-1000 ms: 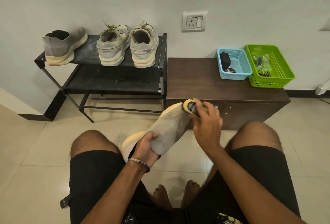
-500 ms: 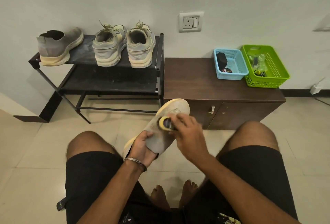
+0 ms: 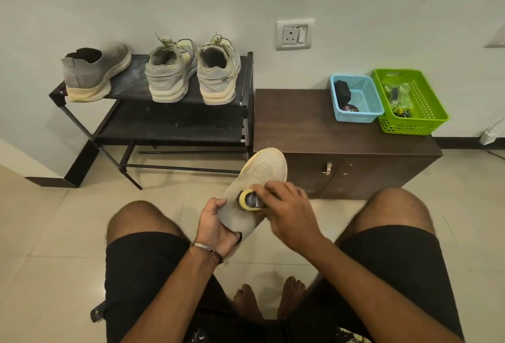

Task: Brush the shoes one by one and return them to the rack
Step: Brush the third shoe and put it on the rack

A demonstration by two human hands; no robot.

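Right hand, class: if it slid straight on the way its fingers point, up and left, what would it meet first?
The right hand grips the brush on the slip-on shoe. Going straight on, the brush would probably reach the left hand's thumb at the shoe's edge, though depth is unclear.

Brush [image 3: 250,200] mostly hidden under right hand [image 3: 289,214], fingers motion-blurred. Shoe [image 3: 254,187] heel end covered by left hand [image 3: 216,226]. Green basket [image 3: 426,124] contents too small to ID (blue basket [image 3: 355,117] items likewise). Forearms cut off at btm edge.
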